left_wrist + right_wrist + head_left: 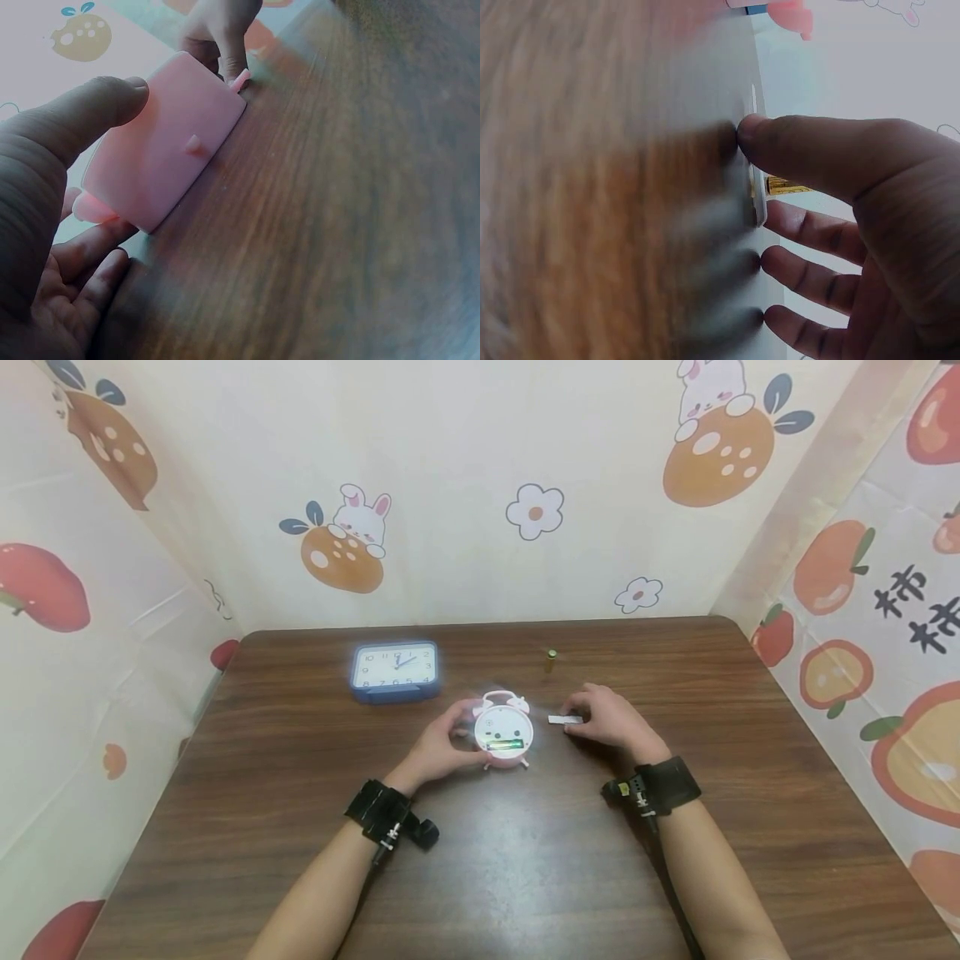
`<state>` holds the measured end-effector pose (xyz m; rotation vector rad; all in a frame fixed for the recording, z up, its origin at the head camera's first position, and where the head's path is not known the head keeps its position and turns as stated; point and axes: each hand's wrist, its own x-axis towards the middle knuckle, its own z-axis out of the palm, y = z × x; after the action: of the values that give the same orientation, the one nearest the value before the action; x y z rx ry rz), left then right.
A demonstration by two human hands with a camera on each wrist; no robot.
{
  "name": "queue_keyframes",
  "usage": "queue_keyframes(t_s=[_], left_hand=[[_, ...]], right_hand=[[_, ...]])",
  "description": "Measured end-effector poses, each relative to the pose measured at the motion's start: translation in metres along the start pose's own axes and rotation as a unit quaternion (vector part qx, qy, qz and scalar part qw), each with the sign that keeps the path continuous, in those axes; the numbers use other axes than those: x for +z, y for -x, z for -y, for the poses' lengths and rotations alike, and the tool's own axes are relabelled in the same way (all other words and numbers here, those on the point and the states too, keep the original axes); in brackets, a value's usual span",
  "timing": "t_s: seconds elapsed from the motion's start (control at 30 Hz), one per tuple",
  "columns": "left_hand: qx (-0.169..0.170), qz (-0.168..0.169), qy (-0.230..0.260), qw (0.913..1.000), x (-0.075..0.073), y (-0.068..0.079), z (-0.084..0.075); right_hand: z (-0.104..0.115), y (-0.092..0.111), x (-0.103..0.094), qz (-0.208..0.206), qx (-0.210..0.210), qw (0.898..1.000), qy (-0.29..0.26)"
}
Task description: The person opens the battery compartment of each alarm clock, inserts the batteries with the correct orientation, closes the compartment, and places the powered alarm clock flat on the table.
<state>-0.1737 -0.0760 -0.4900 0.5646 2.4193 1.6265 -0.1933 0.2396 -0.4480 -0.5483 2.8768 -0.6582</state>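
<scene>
A small pink alarm clock (504, 720) lies with its white back up on the table, a green battery (506, 745) in its back compartment. My left hand (441, 747) holds it by the side; in the left wrist view the thumb rests against the pink casing (169, 142) and other fingers are beneath a bell. To the right, my right hand (611, 720) pinches a thin white battery cover (558, 720) between thumb and fingers, low at the tabletop. Another battery (551, 660) stands upright behind that cover.
A blue rectangular clock (395, 670) with a white dial is at the back left of the brown wooden table (495, 877). Patterned cloth (465, 527) hangs behind and at both sides. Each wrist wears a black strap with a camera and cable.
</scene>
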Motion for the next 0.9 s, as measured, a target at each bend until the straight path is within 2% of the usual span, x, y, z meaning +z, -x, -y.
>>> queue_keyframes(t_s=[0.67, 0.9], left_hand=[[0.001, -0.002, -0.002, 1.0000, 0.0010, -0.0005, 0.0018], [0.003, -0.001, 0.002, 1.0000, 0.0012, -0.0005, 0.0015]], right_hand=[[-0.0012, -0.0023, 0.0021, 0.008, -0.008, 1.000, -0.012], [0.0011, -0.0004, -0.0012, 0.009, -0.002, 0.999, -0.053]])
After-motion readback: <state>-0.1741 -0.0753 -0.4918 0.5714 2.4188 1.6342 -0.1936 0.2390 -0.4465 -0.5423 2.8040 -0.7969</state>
